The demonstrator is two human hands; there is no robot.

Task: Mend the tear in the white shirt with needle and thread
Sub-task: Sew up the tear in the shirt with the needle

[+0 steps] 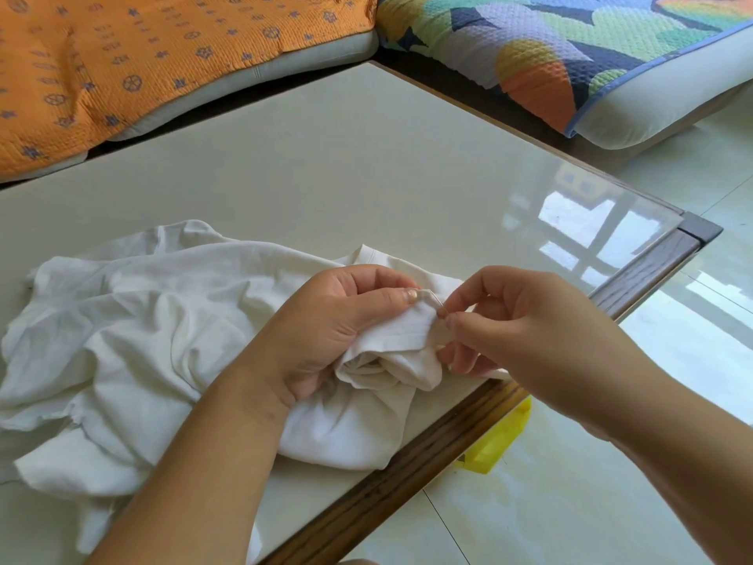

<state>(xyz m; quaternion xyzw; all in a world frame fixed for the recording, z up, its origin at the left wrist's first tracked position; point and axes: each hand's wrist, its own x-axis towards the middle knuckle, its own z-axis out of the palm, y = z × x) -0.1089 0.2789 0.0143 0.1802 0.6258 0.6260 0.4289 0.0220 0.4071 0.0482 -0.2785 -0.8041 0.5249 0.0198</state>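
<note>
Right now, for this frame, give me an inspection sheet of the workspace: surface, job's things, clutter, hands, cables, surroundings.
Surface: glossy table with a wood edge, reflecting a window.
Job's things: shirt crumpled on the table by the near edge; needle at a raised fold; thread too thin to tell.
Clutter: yellow item on the floor beside the table, partly hidden.
Hands: left hand grips the fold; right hand pinches the needle.
Cables: nothing seen.
Surroundings: orange cushion and patterned cushion beyond the table; tiled floor.
</note>
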